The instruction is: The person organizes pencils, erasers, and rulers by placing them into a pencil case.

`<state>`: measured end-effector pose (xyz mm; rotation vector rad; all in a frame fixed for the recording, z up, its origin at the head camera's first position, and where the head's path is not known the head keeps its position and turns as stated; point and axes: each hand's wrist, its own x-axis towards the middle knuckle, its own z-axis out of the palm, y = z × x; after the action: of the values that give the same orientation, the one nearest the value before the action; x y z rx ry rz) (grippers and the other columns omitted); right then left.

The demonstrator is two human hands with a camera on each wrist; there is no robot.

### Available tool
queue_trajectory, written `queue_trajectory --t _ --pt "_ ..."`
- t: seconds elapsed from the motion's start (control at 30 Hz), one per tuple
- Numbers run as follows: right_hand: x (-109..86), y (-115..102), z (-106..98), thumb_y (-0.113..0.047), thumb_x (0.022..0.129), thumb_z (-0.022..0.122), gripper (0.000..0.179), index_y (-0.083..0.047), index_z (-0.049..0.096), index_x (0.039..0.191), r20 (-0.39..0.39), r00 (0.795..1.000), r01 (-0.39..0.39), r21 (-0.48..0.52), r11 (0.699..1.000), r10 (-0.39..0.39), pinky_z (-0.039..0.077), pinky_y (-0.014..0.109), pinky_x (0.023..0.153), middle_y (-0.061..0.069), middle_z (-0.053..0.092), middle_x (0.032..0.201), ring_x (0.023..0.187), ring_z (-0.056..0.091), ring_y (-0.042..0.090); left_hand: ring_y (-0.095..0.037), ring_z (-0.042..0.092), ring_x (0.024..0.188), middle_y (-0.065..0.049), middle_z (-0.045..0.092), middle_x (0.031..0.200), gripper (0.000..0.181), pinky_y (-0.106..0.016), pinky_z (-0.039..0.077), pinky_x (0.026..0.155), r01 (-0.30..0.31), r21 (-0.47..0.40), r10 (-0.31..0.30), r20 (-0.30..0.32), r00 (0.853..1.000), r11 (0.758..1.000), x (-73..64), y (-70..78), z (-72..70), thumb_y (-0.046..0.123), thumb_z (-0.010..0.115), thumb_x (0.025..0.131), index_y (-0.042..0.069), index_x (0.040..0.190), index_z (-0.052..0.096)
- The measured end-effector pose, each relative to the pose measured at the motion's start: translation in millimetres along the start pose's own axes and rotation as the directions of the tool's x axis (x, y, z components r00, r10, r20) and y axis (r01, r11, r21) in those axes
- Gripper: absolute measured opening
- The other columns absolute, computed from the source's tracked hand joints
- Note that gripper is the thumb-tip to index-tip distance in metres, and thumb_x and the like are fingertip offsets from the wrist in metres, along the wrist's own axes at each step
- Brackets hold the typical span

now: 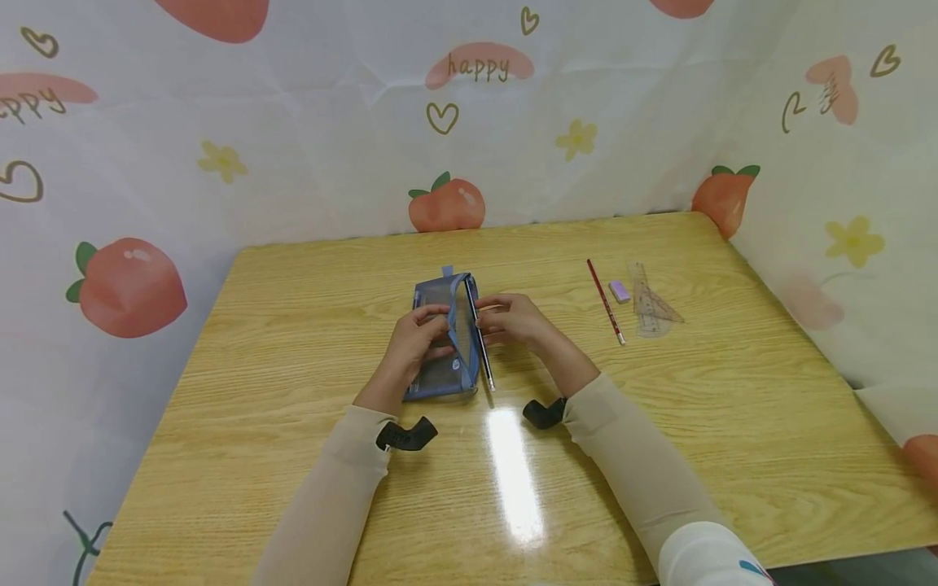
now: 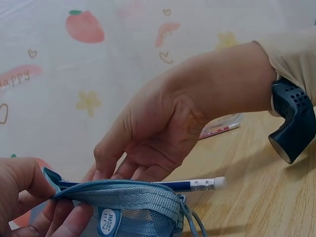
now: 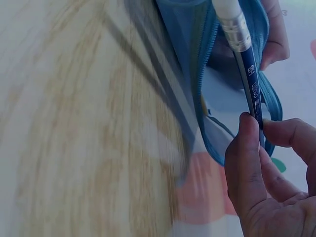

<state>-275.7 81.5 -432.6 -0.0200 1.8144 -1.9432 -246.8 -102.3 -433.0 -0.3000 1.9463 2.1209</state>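
A blue mesh pencil case (image 1: pixel 440 378) lies on the table with its zipped mouth spread open toward the right. My left hand (image 1: pixel 416 342) pinches the edge of that mouth between thumb and fingers. In my right hand (image 1: pixel 516 319) is a dark blue pencil (image 1: pixel 484 354), pinched near its middle. White eraser and metal band point toward me, and the pencil lies along the case's opening. The right wrist view shows the pencil (image 3: pixel 251 79) across the gap between the two zip edges, with "HB" printed on its side. Its far end is hidden at the case.
To the right lie a red pencil (image 1: pixel 606 301), a purple eraser (image 1: pixel 619 291) and several clear plastic rulers (image 1: pixel 648 305), partly overlapping. Black wrist mounts (image 1: pixel 407 435) sit on both sleeves. A printed cloth (image 1: pixel 330 163) hangs behind and beside the wooden table (image 1: pixel 293 342).
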Motion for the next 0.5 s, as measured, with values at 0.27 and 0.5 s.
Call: queue_trajectory --t 0.27,0.5 --pt "4.3 2.7 3.5 0.006 0.081 0.056 0.042 0.003 0.049 0.123 -0.016 1.000 0.006 -0.014 1.000 -0.006 0.055 0.039 0.070 0.022 0.057 0.104 0.074 0.062 0.021 -0.017 0.060 0.074 -0.009 0.058 0.093 0.034 -0.033 0.056 0.063 -0.015 0.002 0.015 -0.003 1.000 1.000 -0.3 -1.6 2.3 0.004 0.052 0.078 0.006 0.111 0.059" --pt "9.2 4.9 7.8 0.005 0.080 0.056 0.043 0.005 0.050 0.122 -0.050 0.999 0.007 -0.013 1.000 -0.007 0.054 0.040 0.071 0.017 0.058 0.097 0.069 0.061 0.021 -0.017 0.060 0.074 -0.008 0.058 0.092 0.032 -0.033 0.056 0.062 -0.016 0.001 0.016 -0.005 1.000 1.000 -0.1 -2.7 3.2 0.004 0.053 0.078 0.006 0.109 0.059"
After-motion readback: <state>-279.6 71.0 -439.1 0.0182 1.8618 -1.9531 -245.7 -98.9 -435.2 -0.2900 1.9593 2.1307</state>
